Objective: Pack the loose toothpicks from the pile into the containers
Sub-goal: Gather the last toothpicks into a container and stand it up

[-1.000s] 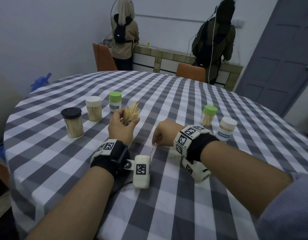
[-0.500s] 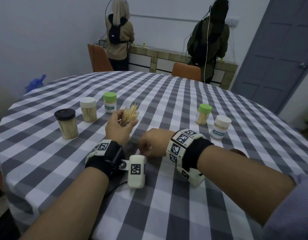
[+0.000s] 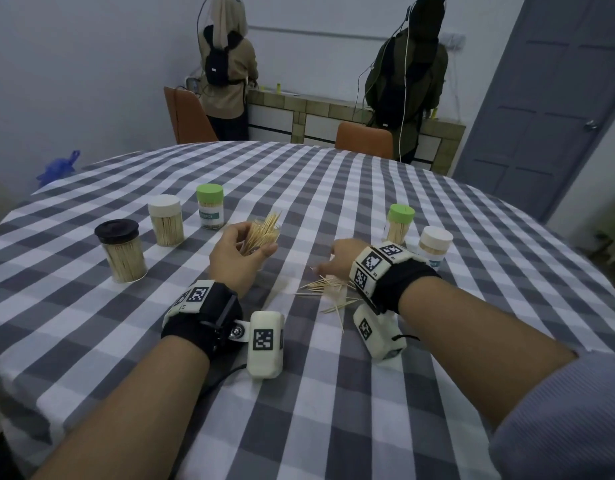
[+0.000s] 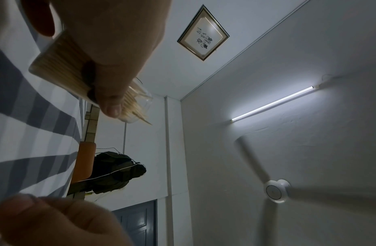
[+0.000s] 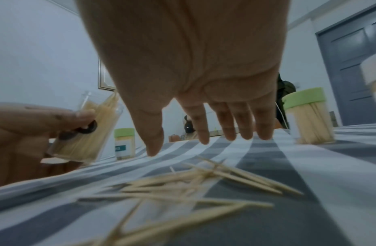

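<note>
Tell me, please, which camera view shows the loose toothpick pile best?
The right wrist view: the loose toothpick pile lies close and unobstructed beneath the right hand. The head view shows it small, partly behind that wrist. The left wrist view misses it.

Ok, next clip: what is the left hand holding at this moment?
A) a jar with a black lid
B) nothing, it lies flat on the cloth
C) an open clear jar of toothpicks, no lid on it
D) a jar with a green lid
C: the left hand grips an open clear jar with toothpicks sticking out of its top, while the lidded jars stand on the table untouched.
</note>
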